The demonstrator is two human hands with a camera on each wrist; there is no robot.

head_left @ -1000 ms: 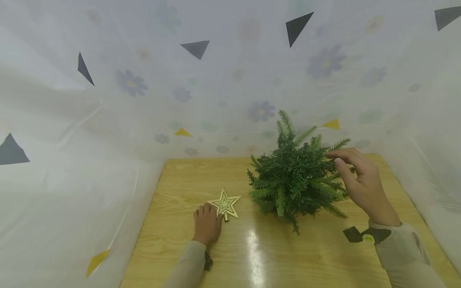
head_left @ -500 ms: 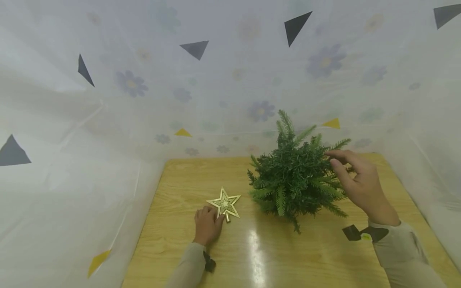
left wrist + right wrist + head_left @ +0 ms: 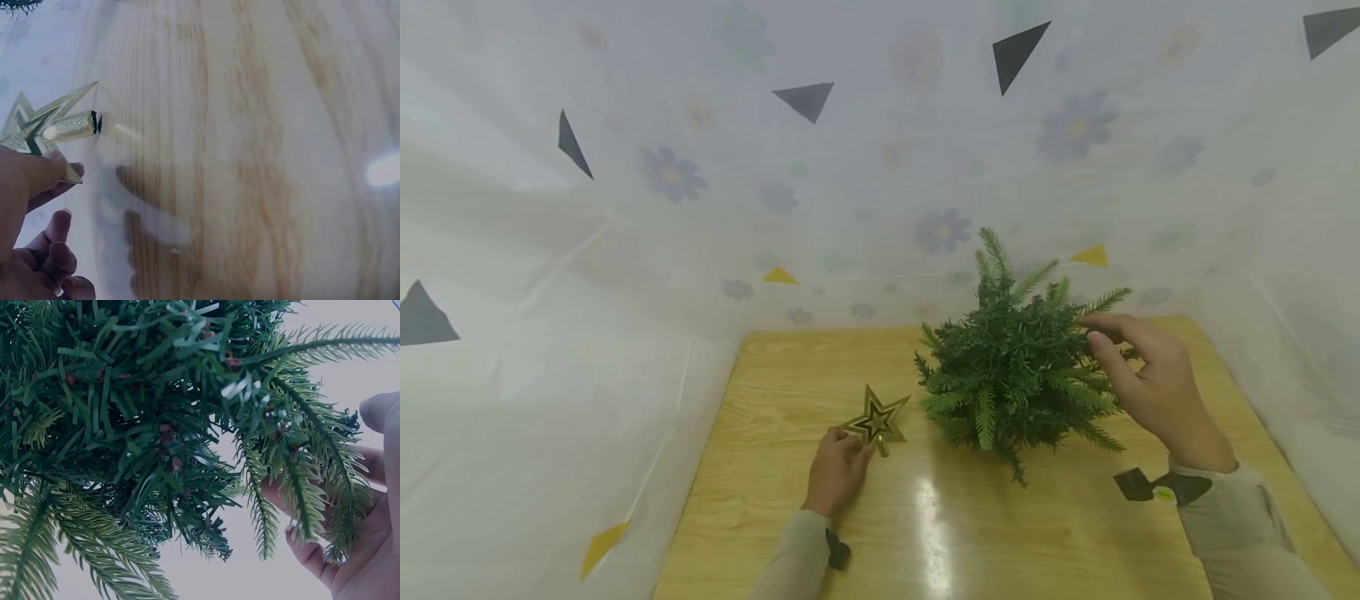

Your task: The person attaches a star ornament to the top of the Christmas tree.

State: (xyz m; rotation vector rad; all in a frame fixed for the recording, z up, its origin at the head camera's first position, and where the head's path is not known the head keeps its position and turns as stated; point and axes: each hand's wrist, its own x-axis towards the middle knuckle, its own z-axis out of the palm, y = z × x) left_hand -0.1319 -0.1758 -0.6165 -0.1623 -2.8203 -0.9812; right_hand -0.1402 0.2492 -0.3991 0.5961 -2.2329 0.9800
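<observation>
A gold star tree topper [image 3: 877, 422] is tilted just off the wooden table, its short tube pointing toward me. My left hand [image 3: 835, 472] pinches one of its points between thumb and forefinger. In the left wrist view the tube of the star [image 3: 72, 127] sticks out to the right, and the other fingers are loosely bent below. A small artificial Christmas tree [image 3: 1015, 371] stands right of centre; its base is hidden by the foliage. My right hand [image 3: 1157, 392] is at its right side, fingers relaxed behind drooping branches [image 3: 300, 487], thumb apart from them.
The wood-grain table [image 3: 790, 367] carries the tree and reflects a bright light streak. Pale flower-printed sheeting [image 3: 865, 183] with grey and yellow triangles encloses the back and both sides. A dark strap [image 3: 1183, 490] sits on the right wrist.
My left hand has taken the star by one point and tilted it up from the table, moving slightly right. The right hand and the tree have barely moved.
</observation>
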